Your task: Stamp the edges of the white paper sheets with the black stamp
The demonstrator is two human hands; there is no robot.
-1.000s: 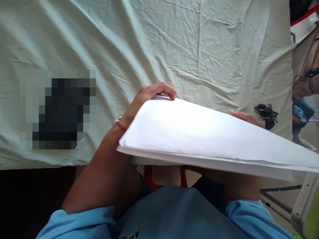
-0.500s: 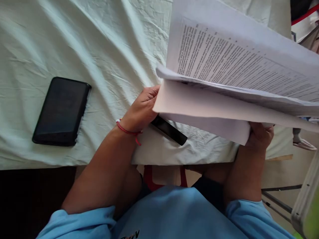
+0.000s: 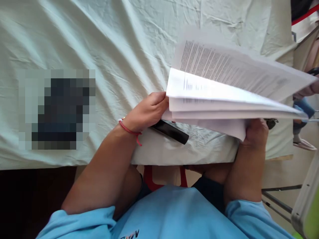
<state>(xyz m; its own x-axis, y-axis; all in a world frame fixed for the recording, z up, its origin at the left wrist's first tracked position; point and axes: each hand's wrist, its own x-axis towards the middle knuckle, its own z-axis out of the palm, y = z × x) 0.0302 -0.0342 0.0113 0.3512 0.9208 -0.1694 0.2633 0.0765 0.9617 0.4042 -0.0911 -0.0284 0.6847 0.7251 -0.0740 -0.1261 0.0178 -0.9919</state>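
A stack of printed paper sheets (image 3: 214, 109) is held up over the cloth, its pages fanned apart and bent. My left hand (image 3: 156, 108) grips the stack's left edge, with the fingertips hidden behind the paper. On the right, my right hand (image 3: 258, 132) is closed on the lower right part of the same sheets. The uppermost page (image 3: 214, 63) carries dense lines of print and stands away from the others. Just below my left hand, a black oblong object (image 3: 171, 131) lies on the cloth, partly covered by that hand; its kind is unclear.
A pale, wrinkled cloth (image 3: 112, 43) covers the surface. At the left lies a dark, pixelated object (image 3: 63, 109). A small dark item (image 3: 271, 123) sits beside my right hand. Another person's foot (image 3: 304, 144) and a metal-framed chair (image 3: 305, 199) are at the right.
The sheets have tilted and dropped lower, their pages spreading differently. My left hand has moved slightly right and my right hand slightly left. The dark object at left is now pixelated.
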